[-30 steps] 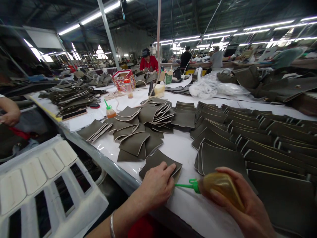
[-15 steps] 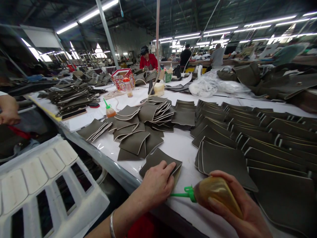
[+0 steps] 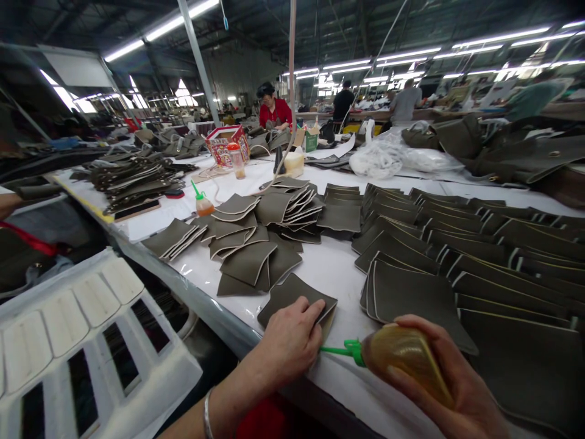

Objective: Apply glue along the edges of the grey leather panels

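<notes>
1. Olive leather piece (image 3: 292,297) is lying flat on the table (image 3: 338,268), pinned under the left hand (image 3: 289,341), fingers spread.
2. Right hand (image 3: 450,390), fingers closed, is squeezing the glue bottle (image 3: 402,356), its nozzle just beside the left fingertips.
3. Leather is looking light and floppy; its edge is probably best for gripping.

Your right hand (image 3: 450,381): wrist cut off by the lower edge. Amber squeeze bottle with green nozzle (image 3: 402,360): rear hidden in your palm; nozzle tip hidden behind your left hand (image 3: 287,341). Dark olive leather panel (image 3: 292,296): near corner covered by your fingers. Distant workers: too small to tell.
</notes>
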Available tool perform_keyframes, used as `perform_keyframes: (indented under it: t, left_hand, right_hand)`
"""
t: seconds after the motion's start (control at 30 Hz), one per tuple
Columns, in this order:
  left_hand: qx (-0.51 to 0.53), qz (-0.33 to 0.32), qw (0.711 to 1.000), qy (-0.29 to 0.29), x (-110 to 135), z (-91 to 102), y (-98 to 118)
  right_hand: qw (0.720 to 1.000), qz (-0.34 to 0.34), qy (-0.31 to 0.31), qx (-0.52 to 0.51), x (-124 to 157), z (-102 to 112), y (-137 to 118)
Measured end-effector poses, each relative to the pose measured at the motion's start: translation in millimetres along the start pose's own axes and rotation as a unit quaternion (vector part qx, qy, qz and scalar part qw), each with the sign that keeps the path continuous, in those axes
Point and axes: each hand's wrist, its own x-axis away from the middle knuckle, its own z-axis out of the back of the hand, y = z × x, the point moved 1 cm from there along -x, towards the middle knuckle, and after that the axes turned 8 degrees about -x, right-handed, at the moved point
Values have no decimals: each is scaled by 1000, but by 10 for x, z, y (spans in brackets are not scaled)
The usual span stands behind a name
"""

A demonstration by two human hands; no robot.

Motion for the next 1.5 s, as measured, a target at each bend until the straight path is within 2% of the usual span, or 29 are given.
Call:
perform_keyframes:
  t: [0.1,0.17,0.33,0.43,0.5,0.6,0.67,0.83,0.97,1.13,1.3,1.5]
  left_hand:
    - [2,-1,1000,0,1,-8,-2]
    - [4,0,1000,5,-3,-16,-6]
    - [-1,-3,1000,10,-22,-36,-17]
    - [-2,-8,1000,6,-31,-37,-24]
    - [3,-9,1000,3,-34,-30,-28]
    - [13,-9,1000,-1,-39,-14,-34]
    - [15,-11,1000,-5,-45,-8,-38]
    - [18,-15,1000,-9,-52,-4,-48]
    - [33,-13,999,-16,-43,5,-45]
    - [37,-14,999,-9,-52,9,-43]
    - [52,-11,999,-12,-58,-1,-41]
    - [43,-10,999,-17,-73,10,-44]
  right_hand:
    - [999,-1,-39,-27,20,-18,24]
    - [999,9,-33,-16,10,-5,31]
    - [995,60,49,64,-109,50,-51]
    - [991,61,87,75,-151,53,-97]
    - [992,64,77,75,-143,52,-85]
    - [997,50,0,57,-125,65,-19]
    - [998,37,-24,42,-137,89,12]
    - [995,68,45,60,-169,143,23]
    - [996,67,-6,65,-127,140,85]
    - [994,80,24,67,-127,145,115]
    - [994,94,-25,53,-122,80,77]
    - [985,152,53,69,-335,104,-23]
